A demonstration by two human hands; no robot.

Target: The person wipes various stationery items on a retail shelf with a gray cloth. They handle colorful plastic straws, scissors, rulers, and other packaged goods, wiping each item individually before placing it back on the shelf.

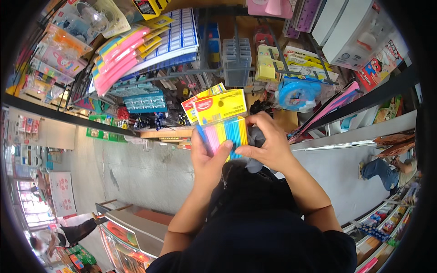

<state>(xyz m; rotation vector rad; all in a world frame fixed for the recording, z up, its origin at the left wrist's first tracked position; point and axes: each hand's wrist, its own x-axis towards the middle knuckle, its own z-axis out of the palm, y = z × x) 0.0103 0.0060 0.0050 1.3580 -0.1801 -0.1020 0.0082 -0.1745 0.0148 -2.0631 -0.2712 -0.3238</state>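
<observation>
Between both hands, in front of my chest, is a clear packet of coloured sticks (233, 135) with a yellow and red header card. Pink, yellow, blue and orange sticks show through it. My left hand (208, 152) is closed on the packet's left side, its thumb across the front. My right hand (268, 143) grips the right edge, thumb on the front and fingers behind. A second yellow and red header card (196, 100) sticks out behind the first on the left. Whatever lies behind the packet is mostly hidden.
Ahead hangs a display rack with pink and yellow packs (119, 57), clear plastic boxes (236, 61) and a round blue item (298, 93). A black rail (68, 117) crosses at left. A glass-fronted case (132, 232) stands behind left. Other people are at far left (48, 241) and right (387, 175).
</observation>
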